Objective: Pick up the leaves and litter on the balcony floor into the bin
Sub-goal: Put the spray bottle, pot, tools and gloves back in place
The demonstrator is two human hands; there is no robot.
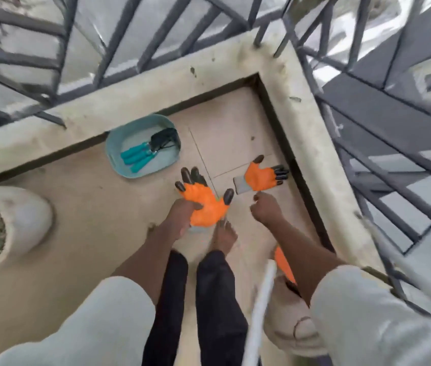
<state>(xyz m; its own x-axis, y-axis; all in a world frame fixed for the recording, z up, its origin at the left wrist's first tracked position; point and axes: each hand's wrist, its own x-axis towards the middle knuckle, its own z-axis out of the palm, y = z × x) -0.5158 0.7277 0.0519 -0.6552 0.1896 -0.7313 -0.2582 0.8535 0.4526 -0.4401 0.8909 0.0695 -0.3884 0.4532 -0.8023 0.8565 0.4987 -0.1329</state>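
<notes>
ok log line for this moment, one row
left hand: grips orange glove | right hand: loosely curled, holds nothing, near second glove on floor | teal tray: holds tools

A tray (114, 154) holding tools (136, 157) sits left of a glove (258, 177) lying on the floor (90, 207).

Orange glove (204, 204) with black claw fingertips, gripped at its cuff end by the left hand (182, 216), fingers spread upward, second matching orange glove (260, 177) with grey cuff, flat on the balcony floor (98, 207) near the corner
</notes>
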